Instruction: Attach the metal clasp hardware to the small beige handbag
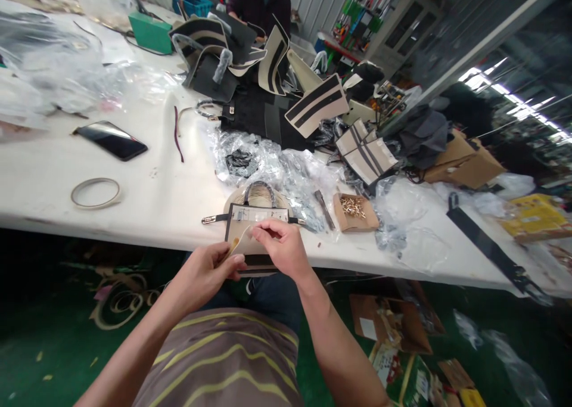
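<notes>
L hand (214,269) & R hand (285,246), fingers of both pinched on pale strip (242,236); strip held over striped handbag (261,262) at worktop's (147,216) near edge, approx. mid; cardboard box (356,226) w/ brass-coloured fasteners (353,206) right of bag, nr same edge.

White tabletop (147,186) bright; green floor (40,359) dim; ceiling lights (504,91) glaring, blurred

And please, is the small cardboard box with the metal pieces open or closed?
Open: nothing covers the top of the small cardboard box, and the gold-coloured metal pieces are visible inside.
</notes>
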The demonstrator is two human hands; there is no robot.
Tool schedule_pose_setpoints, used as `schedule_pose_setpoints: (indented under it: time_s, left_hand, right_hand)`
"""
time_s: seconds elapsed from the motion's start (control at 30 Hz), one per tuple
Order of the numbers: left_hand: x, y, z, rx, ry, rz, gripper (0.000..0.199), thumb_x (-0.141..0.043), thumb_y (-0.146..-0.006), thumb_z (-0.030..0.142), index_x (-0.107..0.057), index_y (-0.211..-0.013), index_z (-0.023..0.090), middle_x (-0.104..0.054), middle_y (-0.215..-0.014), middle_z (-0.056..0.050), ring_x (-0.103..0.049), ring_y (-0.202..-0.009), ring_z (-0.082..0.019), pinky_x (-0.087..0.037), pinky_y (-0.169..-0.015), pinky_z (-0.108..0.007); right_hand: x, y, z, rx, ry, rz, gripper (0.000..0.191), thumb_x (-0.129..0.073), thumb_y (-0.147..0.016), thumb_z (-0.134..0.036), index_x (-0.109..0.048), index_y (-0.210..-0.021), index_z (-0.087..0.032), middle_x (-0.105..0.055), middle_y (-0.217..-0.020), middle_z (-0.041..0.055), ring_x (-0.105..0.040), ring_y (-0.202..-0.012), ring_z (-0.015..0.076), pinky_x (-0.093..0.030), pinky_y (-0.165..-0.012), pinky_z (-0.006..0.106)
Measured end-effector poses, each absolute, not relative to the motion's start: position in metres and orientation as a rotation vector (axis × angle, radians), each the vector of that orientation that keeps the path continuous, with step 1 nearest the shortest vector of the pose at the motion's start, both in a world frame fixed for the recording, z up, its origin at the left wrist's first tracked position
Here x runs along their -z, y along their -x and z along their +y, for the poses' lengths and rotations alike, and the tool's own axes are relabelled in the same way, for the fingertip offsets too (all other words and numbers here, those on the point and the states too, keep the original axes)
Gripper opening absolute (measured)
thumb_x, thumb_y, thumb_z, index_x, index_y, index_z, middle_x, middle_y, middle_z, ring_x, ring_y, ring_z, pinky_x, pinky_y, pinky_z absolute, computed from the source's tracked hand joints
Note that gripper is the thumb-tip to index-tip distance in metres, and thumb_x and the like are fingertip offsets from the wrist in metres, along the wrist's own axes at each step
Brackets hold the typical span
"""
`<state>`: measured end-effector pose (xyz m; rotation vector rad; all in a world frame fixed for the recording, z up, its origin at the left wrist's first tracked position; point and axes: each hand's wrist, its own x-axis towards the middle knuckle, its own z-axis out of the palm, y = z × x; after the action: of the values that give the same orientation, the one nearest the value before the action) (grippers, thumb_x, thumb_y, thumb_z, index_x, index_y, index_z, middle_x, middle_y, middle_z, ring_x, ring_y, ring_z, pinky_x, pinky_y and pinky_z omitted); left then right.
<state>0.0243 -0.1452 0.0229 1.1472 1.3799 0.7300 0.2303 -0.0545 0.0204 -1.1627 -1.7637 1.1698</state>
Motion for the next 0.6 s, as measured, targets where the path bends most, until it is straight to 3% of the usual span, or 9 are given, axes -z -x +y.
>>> schedule_pose_setpoints:
  time_s: [0.17, 0.43, 0.6]
  left_hand:
    - [-0.024, -0.039, -0.137, -0.803, -1.058, 1.400, 0.049, -0.060, -0.106, 0.059, -0.059, -0.073, 0.022, -0.060, -0.056, 0.002, -0.055, -0.047, -0.016, -0.040, -0.052, -0.027]
    - [0.002, -0.060, -0.139, -0.948, -1.100, 1.778, 0.046, -0.052, -0.108, 0.058, -0.066, -0.081, 0.022, -0.059, -0.058, 0.000, -0.055, -0.059, -0.020, -0.036, -0.060, -0.031]
    - [0.006, -0.072, -0.142, -0.957, -1.132, 1.709, 0.039, -0.050, -0.111, 0.049, -0.061, -0.083, 0.024, -0.062, -0.066, -0.001, -0.057, -0.063, -0.021, -0.037, -0.063, -0.033]
  right_hand:
    - [-0.016, -0.220, -0.041, -0.919, 1.119, -1.949, 0.015, -0.072, -0.105, -0.025, -0.084, -0.097, -0.024, -0.083, -0.101, 0.0038, -0.076, -0.092, 0.0199, -0.057, -0.080, 0.032]
    - [0.013, -0.196, -0.023, -0.708, 1.156, -2.080, 0.018, -0.066, -0.109, -0.023, -0.082, -0.102, -0.022, -0.080, -0.103, 0.0066, -0.074, -0.098, 0.0215, -0.057, -0.091, 0.034]
    - [0.012, -0.201, -0.028, -0.761, 1.168, -1.985, 0.019, -0.066, -0.110, -0.028, -0.081, -0.102, -0.022, -0.081, -0.099, 0.0058, -0.075, -0.093, 0.0216, -0.058, -0.087, 0.034]
